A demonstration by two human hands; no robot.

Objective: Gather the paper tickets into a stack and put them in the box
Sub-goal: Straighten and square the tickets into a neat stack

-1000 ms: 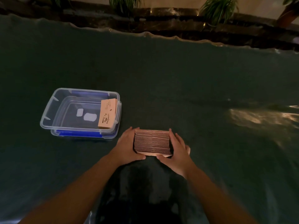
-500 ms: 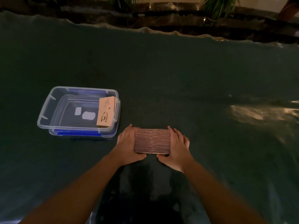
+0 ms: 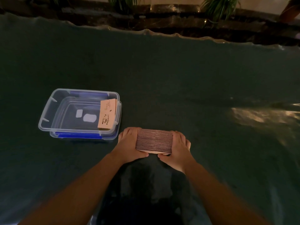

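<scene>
You press the ticket stack point(image 3: 154, 141) between your left hand point(image 3: 129, 144) and right hand point(image 3: 177, 151), fingers together and flat on its short ends. Expect loose, light, slippery sheets: keep squeezing both ends. Striped brown edges face up. The box point(image 3: 48, 111) lies at 10 o'clock, nearby.

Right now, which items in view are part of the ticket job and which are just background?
Job:
- ticket stack, pressed between left hand and right hand
- clear box
- tickets already in the box

Background:
- green table cover
- plants behind the table
</scene>
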